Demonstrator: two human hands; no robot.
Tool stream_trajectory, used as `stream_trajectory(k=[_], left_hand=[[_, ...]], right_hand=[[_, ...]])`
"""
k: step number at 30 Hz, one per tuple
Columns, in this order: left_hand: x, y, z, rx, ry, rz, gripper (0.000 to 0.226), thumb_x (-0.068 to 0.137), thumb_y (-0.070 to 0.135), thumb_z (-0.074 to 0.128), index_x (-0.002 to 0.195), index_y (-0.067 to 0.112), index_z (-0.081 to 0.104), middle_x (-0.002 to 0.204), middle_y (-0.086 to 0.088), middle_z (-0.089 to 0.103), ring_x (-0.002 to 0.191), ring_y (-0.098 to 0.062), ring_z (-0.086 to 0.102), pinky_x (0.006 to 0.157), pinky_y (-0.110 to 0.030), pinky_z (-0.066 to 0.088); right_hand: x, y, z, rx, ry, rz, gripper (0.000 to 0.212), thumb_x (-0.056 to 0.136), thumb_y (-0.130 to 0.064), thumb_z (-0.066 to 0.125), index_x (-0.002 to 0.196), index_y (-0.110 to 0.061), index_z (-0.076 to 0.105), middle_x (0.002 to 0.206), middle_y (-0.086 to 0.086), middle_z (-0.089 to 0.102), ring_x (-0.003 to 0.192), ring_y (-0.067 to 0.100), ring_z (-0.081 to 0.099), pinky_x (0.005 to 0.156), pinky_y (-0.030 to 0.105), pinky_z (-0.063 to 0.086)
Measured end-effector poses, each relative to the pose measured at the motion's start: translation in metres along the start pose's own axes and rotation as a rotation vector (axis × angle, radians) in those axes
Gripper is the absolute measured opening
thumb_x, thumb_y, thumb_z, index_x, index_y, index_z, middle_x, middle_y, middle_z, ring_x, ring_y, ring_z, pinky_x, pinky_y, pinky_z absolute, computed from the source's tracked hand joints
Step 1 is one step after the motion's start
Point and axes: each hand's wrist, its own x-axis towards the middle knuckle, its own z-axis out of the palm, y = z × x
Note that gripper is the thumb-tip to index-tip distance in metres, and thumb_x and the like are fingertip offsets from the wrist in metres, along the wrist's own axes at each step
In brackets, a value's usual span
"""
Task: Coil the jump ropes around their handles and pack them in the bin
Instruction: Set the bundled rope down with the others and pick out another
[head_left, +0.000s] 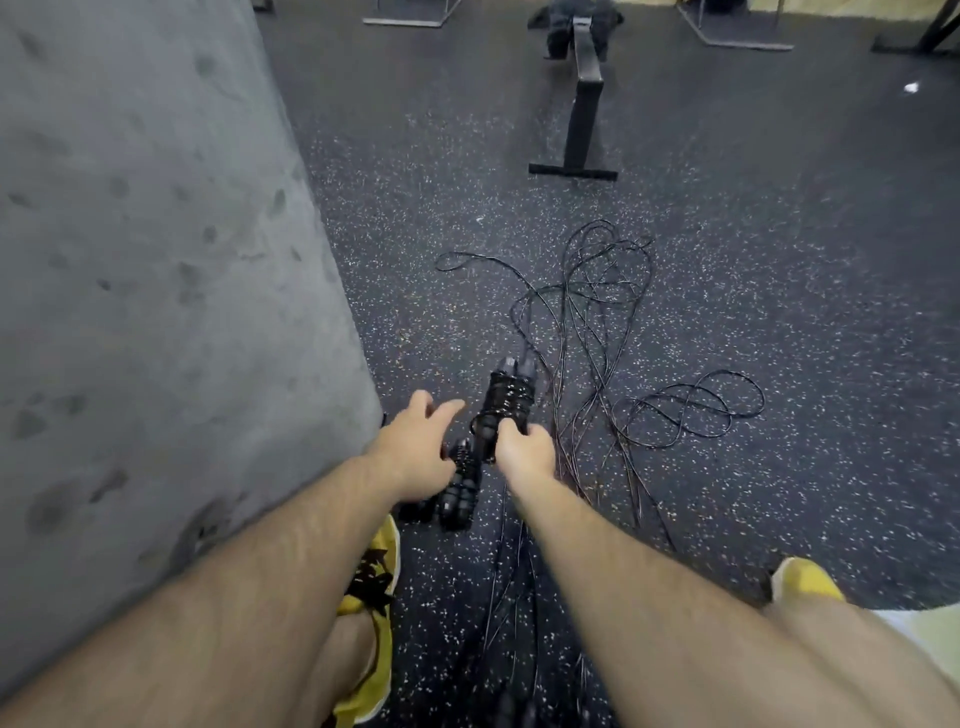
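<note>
Hands met low over the speckled rubber floor. The right hand had its fingers curled round the lower end of a wound bundle, a pair of black handles with rope coiled tightly about them, lifted and pointing away from the person. The left hand hovered just beside it with fingers spread and relaxed, holding nothing. Whether its palm touched the second bundle, which lay on the floor just below it, could not be told. By this showing two ropes seemed to be wound, so the coiling was under way but far from finished. A tangle of loose ropes sprawled across the floor beyond and to the right of the hands, with strands also trailing back between the person's legs, and how many ropes made up that tangle could not be counted. No bin appeared anywhere in view, so none of the packing could be judged as done. A grey concrete wall rose at the left, a dark bench stood farther off, and a yellow shoe with a black pattern showed beneath the left arm. No brand, label or writing could be read on the handles, the shoe or anything else.
</note>
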Motion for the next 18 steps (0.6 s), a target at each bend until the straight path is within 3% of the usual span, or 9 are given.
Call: stream_trajectory(k=[4,8,11,13,16,18], left_hand=[[0.022,-0.021,0.06,0.055,-0.147,-0.132,0.057,0.09,0.03,0.052,0.145,0.022,0.042,0.145,-0.006,0.031,0.129,-0.031,0.045,0.107,-0.044,0.042],[0.039,-0.016,0.128,0.143,-0.258,-0.029,0.057,0.093,0.03,0.052,0.149,0.022,0.039,0.154,0.0,0.032,0.142,-0.023,0.034,0.114,-0.043,0.033],[0.052,-0.01,0.165,0.15,-0.296,0.01,0.068,0.094,0.029,0.05,0.157,0.024,0.026,0.167,0.002,0.016,0.153,-0.018,0.014,0.123,-0.041,0.02],[0.056,-0.014,0.179,0.143,-0.321,-0.055,0.075,0.094,0.029,0.05,0.16,0.025,0.016,0.17,0.002,0.001,0.155,-0.018,0.006,0.124,-0.042,0.015],[0.057,-0.026,0.184,0.115,-0.355,-0.102,0.079,0.093,0.025,0.051,0.161,0.027,0.01,0.168,0.006,-0.014,0.155,-0.016,0.005,0.124,-0.045,0.016],[0.057,-0.031,0.182,0.106,-0.383,-0.094,0.078,0.093,0.025,0.051,0.161,0.028,0.011,0.168,0.009,-0.016,0.154,-0.014,0.007,0.123,-0.045,0.019]], right_hand=[[0.046,0.085,-0.003,-0.127,0.1,0.215,0.039,0.095,-0.028,0.055,0.124,-0.002,0.059,0.12,0.017,0.065,0.107,0.034,0.06,0.09,0.033,0.045],[0.073,0.135,0.01,-0.184,0.054,0.17,0.035,0.093,-0.02,0.056,0.127,-0.011,0.054,0.115,0.013,0.067,0.101,0.032,0.062,0.087,0.032,0.045],[0.083,0.149,0.03,-0.1,0.011,0.096,0.038,0.091,-0.012,0.055,0.125,-0.021,0.041,0.103,0.007,0.066,0.095,0.029,0.064,0.089,0.034,0.048],[0.087,0.152,0.045,-0.067,-0.049,0.091,0.033,0.092,-0.012,0.055,0.117,-0.024,0.038,0.098,0.002,0.063,0.092,0.025,0.062,0.089,0.034,0.048],[0.093,0.159,0.058,-0.103,-0.115,0.105,0.029,0.093,-0.016,0.055,0.115,-0.026,0.038,0.108,0.006,0.064,0.095,0.025,0.063,0.093,0.038,0.049],[0.097,0.161,0.059,-0.149,-0.149,0.121,0.031,0.096,-0.017,0.053,0.123,-0.022,0.04,0.113,0.007,0.064,0.097,0.025,0.063,0.093,0.038,0.05]])
